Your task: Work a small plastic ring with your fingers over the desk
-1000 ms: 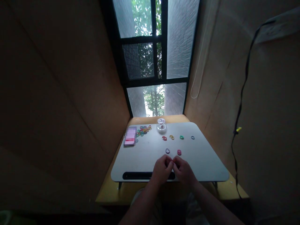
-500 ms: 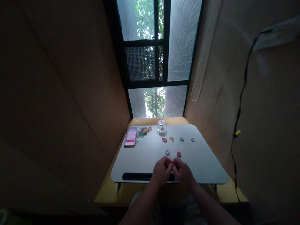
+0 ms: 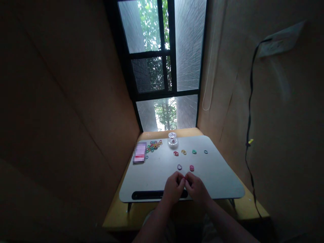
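Between a dim left wall [image 3: 63, 84] and a right wall [image 3: 286, 135], looks toward a tall, black-framed window [image 3: 188, 44] with trees beyond. Below it, shows a yellow wooden ledge [image 3: 118, 219] bearing a white table [image 3: 141, 175] on short legs. Off to the right, shows a dark cord [image 3: 249, 114] hanging down the wall. At the near edge, brings left hand [image 3: 174, 187] and right hand [image 3: 197, 189] together, fingers curled and closed, tips meeting. Just under the hands, reveals a black slot [image 3: 146, 194], partly covered. Far left, displays a blurred pink panel [image 3: 139, 152]; far middle, a clear container [image 3: 173, 143]. Beside the panel, shows a mixed heap of colored rings [image 3: 154, 145]. Well apart from that heap, sets out small lots along a far row, left to right: red rings [image 3: 176, 153], yellow rings [image 3: 183, 152], green rings [image 3: 194, 152], then a blue ring [image 3: 206, 152]. Nearer, just beyond the fingers, places a purple ring [image 3: 178, 167] left of pink rings [image 3: 191, 167]. Between both sets of fingertips, seems to pinch something small and reddish [image 3: 184, 178], too hidden to name; cannot tell which hand bears it.
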A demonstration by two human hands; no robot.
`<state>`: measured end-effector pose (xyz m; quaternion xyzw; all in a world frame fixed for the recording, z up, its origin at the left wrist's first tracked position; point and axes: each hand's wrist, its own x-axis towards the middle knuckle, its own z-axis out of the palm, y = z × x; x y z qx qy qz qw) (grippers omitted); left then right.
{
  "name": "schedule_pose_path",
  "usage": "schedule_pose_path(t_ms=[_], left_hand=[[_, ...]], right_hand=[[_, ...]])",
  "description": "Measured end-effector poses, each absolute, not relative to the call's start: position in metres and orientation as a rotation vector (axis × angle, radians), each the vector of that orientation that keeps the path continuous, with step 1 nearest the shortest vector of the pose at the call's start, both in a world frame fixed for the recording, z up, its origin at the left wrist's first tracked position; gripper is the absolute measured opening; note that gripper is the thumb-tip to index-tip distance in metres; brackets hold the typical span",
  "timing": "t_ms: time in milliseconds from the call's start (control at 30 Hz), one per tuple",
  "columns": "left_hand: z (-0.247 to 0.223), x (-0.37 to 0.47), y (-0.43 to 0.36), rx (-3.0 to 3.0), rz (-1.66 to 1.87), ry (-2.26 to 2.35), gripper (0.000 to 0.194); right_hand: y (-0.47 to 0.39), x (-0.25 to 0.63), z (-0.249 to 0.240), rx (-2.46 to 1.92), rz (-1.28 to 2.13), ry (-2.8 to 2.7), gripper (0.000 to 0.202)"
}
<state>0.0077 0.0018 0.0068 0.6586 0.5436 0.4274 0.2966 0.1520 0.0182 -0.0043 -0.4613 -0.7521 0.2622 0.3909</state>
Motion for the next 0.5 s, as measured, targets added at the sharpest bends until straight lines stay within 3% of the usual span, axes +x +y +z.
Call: schedule_pose_path(t_ms=[500], left_hand=[[0.0071, 0.0087, -0.0001, 1.766, 1.136, 1.455, 0.011]], right_hand=[[0.0167, 0.1524, -0.0033, -1.172, 0.628, -1.932, 0.013]])
